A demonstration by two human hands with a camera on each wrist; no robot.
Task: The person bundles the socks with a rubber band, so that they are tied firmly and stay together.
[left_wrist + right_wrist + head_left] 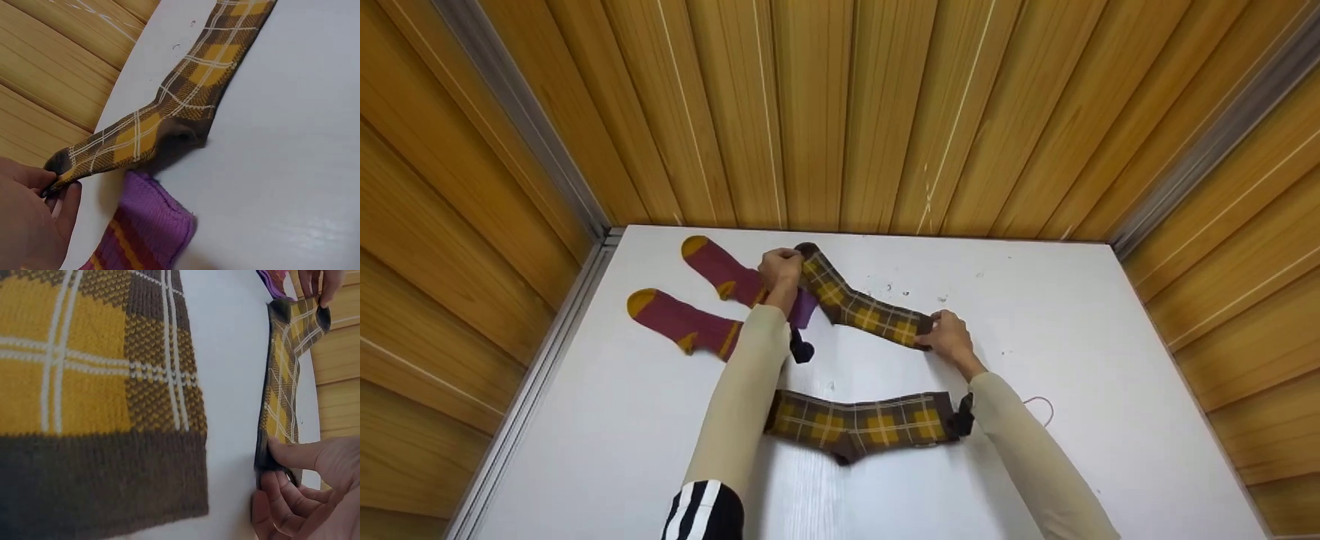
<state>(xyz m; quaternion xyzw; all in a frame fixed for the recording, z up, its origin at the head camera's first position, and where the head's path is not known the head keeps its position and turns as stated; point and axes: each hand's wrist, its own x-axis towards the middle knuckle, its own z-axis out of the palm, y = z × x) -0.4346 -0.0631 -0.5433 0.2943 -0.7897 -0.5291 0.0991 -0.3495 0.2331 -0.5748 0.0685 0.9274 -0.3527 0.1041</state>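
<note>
The left hand and right hand each pinch an end of the far plaid sock between their fingers, over the surface, so an uneven pull could twist it or sweep it into the purple-cuffed sock close beside.

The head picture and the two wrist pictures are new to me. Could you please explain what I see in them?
No machine is working here, only a person at a white table. The head picture comes from a camera worn on the head, looking forward and down; each wrist picture comes from a camera on that wrist, close to the hand's work. The left hand pinches the toe end of a brown-and-yellow plaid sock, and the right hand holds its cuff end. A second plaid sock lies nearer the person. Two maroon socks with yellow toes lie on the table's left side.
</note>
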